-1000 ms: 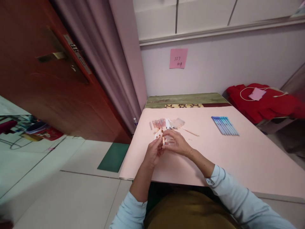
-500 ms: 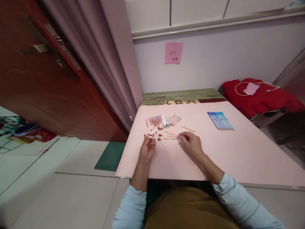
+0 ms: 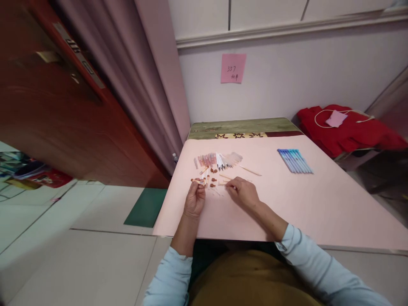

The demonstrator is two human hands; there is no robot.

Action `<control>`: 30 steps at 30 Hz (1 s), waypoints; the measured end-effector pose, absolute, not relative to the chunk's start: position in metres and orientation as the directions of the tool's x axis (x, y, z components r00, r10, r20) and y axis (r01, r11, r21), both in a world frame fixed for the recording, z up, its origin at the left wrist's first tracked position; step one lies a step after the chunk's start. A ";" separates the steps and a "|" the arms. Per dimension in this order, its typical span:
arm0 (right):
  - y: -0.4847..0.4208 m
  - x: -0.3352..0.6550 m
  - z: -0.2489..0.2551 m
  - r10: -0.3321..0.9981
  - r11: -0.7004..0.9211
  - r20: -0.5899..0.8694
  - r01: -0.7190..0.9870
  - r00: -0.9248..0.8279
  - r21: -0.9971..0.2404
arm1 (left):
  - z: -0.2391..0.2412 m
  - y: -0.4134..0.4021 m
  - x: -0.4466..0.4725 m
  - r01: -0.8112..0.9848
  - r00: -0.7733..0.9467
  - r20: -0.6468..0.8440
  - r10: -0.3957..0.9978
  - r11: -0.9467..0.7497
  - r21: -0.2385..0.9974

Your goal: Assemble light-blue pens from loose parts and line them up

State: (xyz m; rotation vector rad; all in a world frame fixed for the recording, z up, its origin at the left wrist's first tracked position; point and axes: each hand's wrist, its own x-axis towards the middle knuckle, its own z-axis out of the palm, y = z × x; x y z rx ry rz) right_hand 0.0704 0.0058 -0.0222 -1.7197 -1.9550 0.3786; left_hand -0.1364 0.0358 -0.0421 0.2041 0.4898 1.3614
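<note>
My left hand [image 3: 195, 199] is closed on a short orange-and-white pen barrel with a brown end [image 3: 196, 181], held level just above the pink table. My right hand [image 3: 244, 192] pinches with thumb and forefinger at the table, beside some thin beige pen parts [image 3: 225, 177]; what lies between its fingertips is too small to make out. Small brown pieces [image 3: 213, 182] lie between the two hands. Behind them is a row of patterned tubes [image 3: 207, 160], then white refills with dark tips [image 3: 219, 161] and a fan of clear parts [image 3: 235, 158].
Blue pens [image 3: 295, 161] lie side by side on the right of the pink table cover [image 3: 325, 204]. One slim beige pen [image 3: 250, 171] rests behind my right hand. Red cloth with a white cable [image 3: 347, 127] is heaped beyond the table. A brown door [image 3: 83, 114] stands left.
My right hand has moved left along the table, over the thin beige parts and closer to my left hand. My left hand keeps the pen barrel almost in the same place.
</note>
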 end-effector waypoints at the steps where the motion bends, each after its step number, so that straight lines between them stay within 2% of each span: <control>1: 0.009 0.063 -0.022 0.980 0.170 0.178 0.848 -0.092 -0.502 | -0.042 0.035 -0.136 -0.886 0.135 -0.221 0.966 0.218 0.410; 5: 0.018 0.043 -0.023 0.978 0.206 0.132 0.873 -0.164 -0.443 | -0.043 0.035 -0.137 -0.866 0.144 -0.241 0.960 0.240 0.439; 14: 0.025 0.030 -0.020 0.979 0.201 0.044 0.911 -0.199 -0.361 | -0.041 0.034 -0.135 -0.840 0.136 -0.261 0.956 0.251 0.481; 21: 0.025 0.028 -0.016 0.982 0.188 0.053 0.914 -0.181 -0.360 | -0.042 0.033 -0.135 -0.813 0.140 -0.236 0.962 0.247 0.527; 24: 0.022 0.032 -0.017 0.982 0.183 0.113 0.881 -0.149 -0.437 | -0.043 0.033 -0.135 -0.797 0.157 -0.233 0.960 0.262 0.544; 26: 0.019 0.036 -0.020 0.984 0.160 0.154 0.822 -0.089 -0.546 | -0.044 0.032 -0.136 -0.790 0.175 -0.229 0.958 0.275 0.549; 28: 0.015 0.041 -0.023 0.985 0.121 0.171 0.683 0.006 -0.721 | -0.046 0.032 -0.136 -0.783 0.197 -0.219 0.956 0.288 0.552; 30: 0.011 0.044 -0.024 0.985 0.103 0.153 0.438 0.082 -0.893 | -0.046 0.031 -0.136 -0.772 0.219 -0.210 0.953 0.301 0.560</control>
